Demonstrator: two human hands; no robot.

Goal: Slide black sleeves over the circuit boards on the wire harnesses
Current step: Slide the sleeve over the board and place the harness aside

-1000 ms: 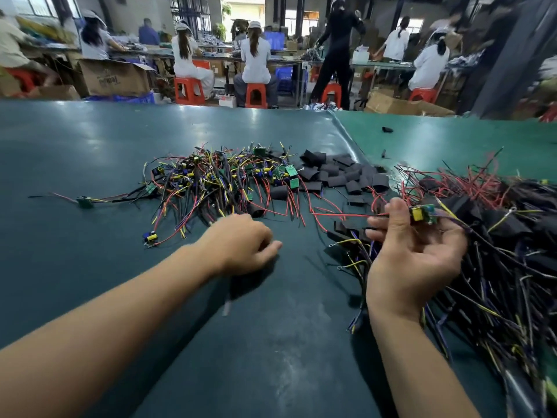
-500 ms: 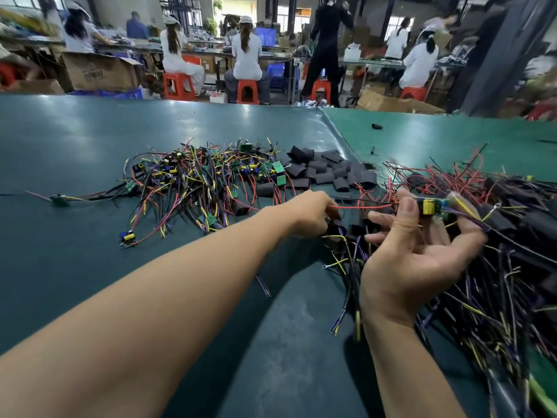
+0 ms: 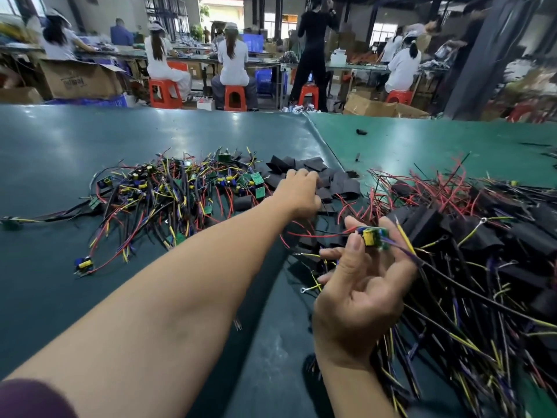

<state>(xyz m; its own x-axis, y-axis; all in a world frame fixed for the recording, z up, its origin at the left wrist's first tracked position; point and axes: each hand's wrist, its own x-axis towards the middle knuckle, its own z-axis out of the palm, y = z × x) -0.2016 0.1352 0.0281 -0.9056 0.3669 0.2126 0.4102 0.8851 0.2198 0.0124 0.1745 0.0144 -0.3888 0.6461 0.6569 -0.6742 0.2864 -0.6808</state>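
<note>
A busy workshop floor, rows of people in white on orange stools [image 3: 234,98] at long benches, cardboard boxes [image 3: 79,79] behind, and up front a wide green table [image 3: 90,140] with a seam running back across it. On the far side sits a tangle of bare wire harnesses [image 3: 168,194], green boards uncovered, plenty waiting. Beside it, a loose heap of black sleeves [image 3: 334,182]. And there is the left hand [image 3: 301,194], arm stretched right out, knuckles down on that heap; its fingertips are tucked under and out of sight, so whether it has a sleeve yet cannot be told. The right hand [image 3: 358,285] is up near the camera, palm turned in, thumb and forefinger pinching a small circuit board [image 3: 371,237] with a yellow part on it, red lead trailing left, the other fingers loosely curled. That board is bare, ready for its cover. To the right, a big mound of sleeved harnesses [image 3: 470,236], black tubes on and wires spilling, looks like the finished stock. So a good share seems done, a good share left, and this one mid-cycle.
</note>
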